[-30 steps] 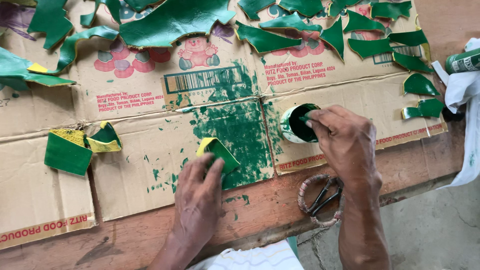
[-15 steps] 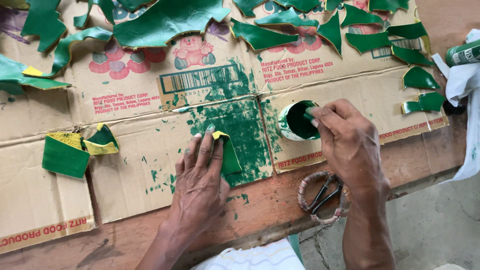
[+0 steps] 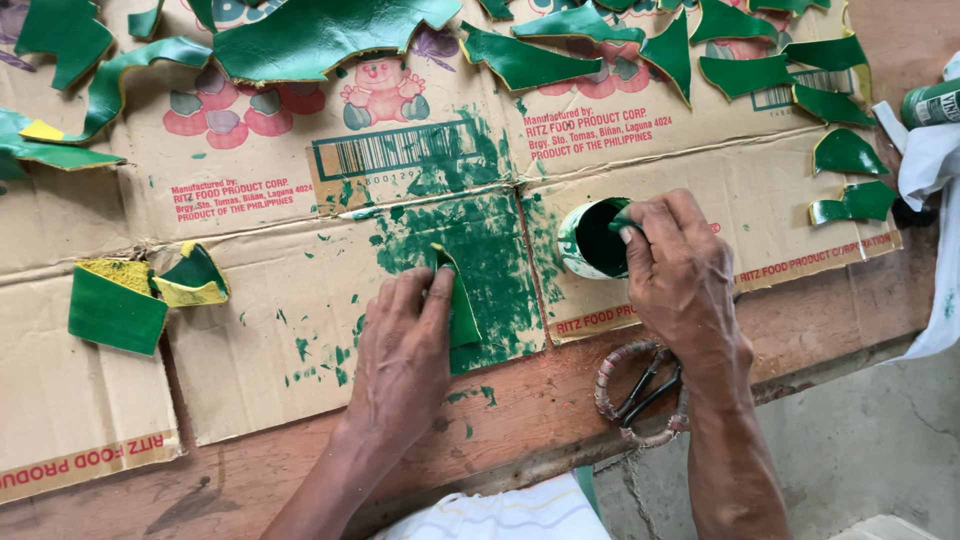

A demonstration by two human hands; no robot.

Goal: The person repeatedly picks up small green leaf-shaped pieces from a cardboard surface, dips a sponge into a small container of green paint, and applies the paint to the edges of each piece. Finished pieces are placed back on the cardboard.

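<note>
Green-painted pieces (image 3: 330,35) are drying above while I'm pinning one half-coated scrap (image 3: 462,310) with flat left fingers (image 3: 405,345), right fingers (image 3: 680,265) dipping, pinched, into the paint tin (image 3: 585,240).

Flattened brown cardboard (image 3: 250,370) covers the wooden surface (image 3: 560,400). On it, the left hand (image 3: 400,360) presses a green leather scrap (image 3: 462,315); right of that sits a small green paint tin (image 3: 590,240), the right hand (image 3: 680,270) at its rim. Wrapped-handle scissors (image 3: 640,395) lie nearer, off the cardboard.
</note>
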